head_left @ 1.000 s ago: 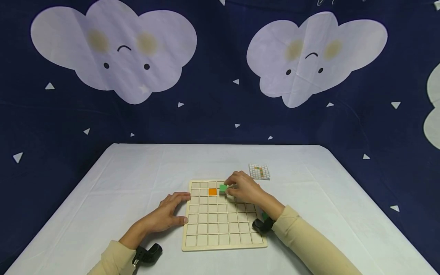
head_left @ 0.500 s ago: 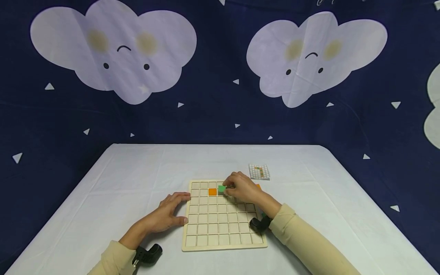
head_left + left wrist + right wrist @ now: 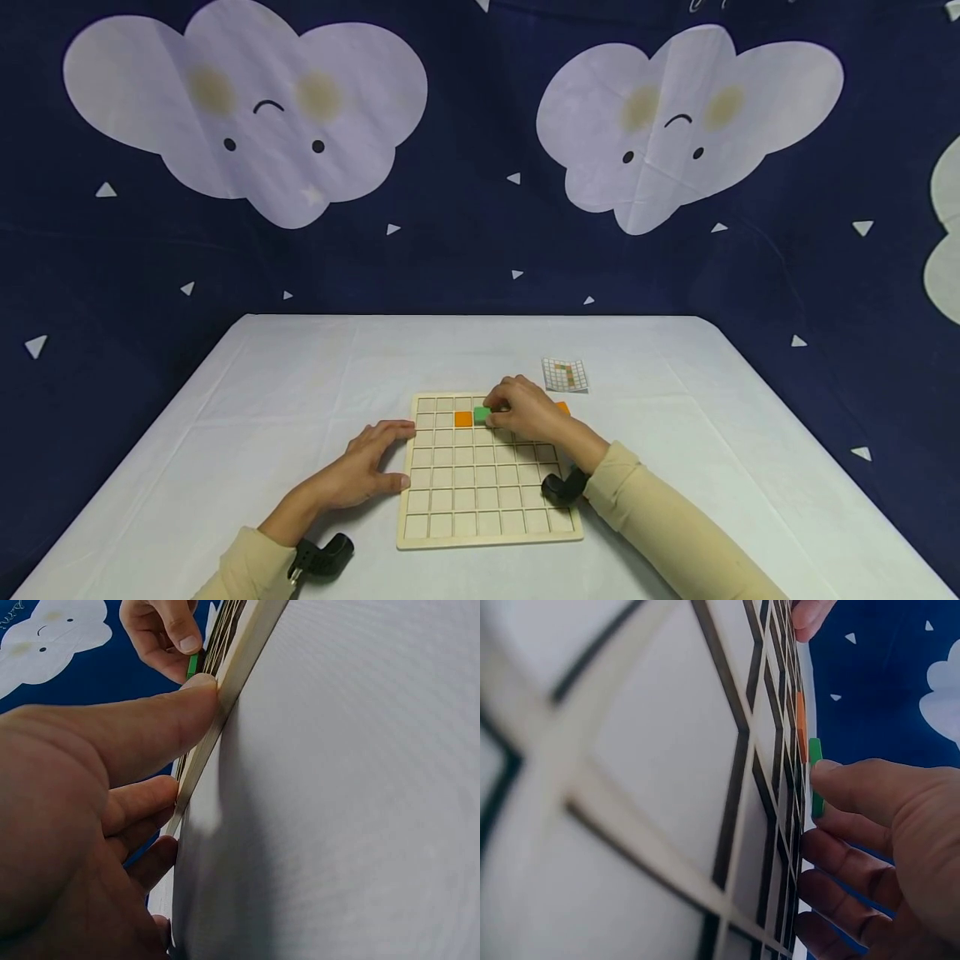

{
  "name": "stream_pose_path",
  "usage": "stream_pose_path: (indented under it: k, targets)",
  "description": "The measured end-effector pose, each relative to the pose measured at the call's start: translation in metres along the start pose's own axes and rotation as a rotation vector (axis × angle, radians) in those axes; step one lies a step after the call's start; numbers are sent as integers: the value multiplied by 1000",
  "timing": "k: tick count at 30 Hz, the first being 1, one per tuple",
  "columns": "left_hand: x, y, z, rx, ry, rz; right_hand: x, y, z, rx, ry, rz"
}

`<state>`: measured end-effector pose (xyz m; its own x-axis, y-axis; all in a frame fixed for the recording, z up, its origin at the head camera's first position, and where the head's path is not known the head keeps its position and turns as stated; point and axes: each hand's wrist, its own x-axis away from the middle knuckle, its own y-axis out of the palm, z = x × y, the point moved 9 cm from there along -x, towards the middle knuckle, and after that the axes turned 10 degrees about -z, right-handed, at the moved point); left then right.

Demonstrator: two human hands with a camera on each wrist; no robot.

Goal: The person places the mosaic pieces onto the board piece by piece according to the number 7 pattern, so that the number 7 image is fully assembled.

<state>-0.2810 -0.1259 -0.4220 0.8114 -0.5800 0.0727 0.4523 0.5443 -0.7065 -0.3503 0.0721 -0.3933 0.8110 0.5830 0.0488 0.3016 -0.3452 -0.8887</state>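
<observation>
A wooden grid board (image 3: 476, 546) with square recesses lies on the white table. An orange square tile (image 3: 463, 419) sits in a recess of its second row. My right hand (image 3: 525, 410) pinches a green square tile (image 3: 482, 416) between thumb and fingers, close over the cell to the right of the orange one. In the right wrist view the green tile (image 3: 817, 777) stands just off the board's surface, my thumb (image 3: 847, 780) on it. My left hand (image 3: 360, 467) rests at the board's left edge, thumb and fingertips touching its side (image 3: 217, 712), fingers fairly straight.
A small paper card (image 3: 566, 375) printed with a coloured grid pattern lies beyond the board's upper right corner. Another orange piece (image 3: 562, 407) shows partly behind my right wrist. A dark blue cloth with clouds (image 3: 480, 267) hangs behind the table.
My right hand has moved slightly left and down with the green tile, bringing it beside the orange tile. More of the orange piece by the right wrist shows now. The left hand stays put.
</observation>
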Motion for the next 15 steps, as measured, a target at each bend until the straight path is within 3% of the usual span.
stream_pose_path:
  k: [15]
  targets:
    - [1,0,1,-9,12,-2,-1,2,-2,23,-27,-22]
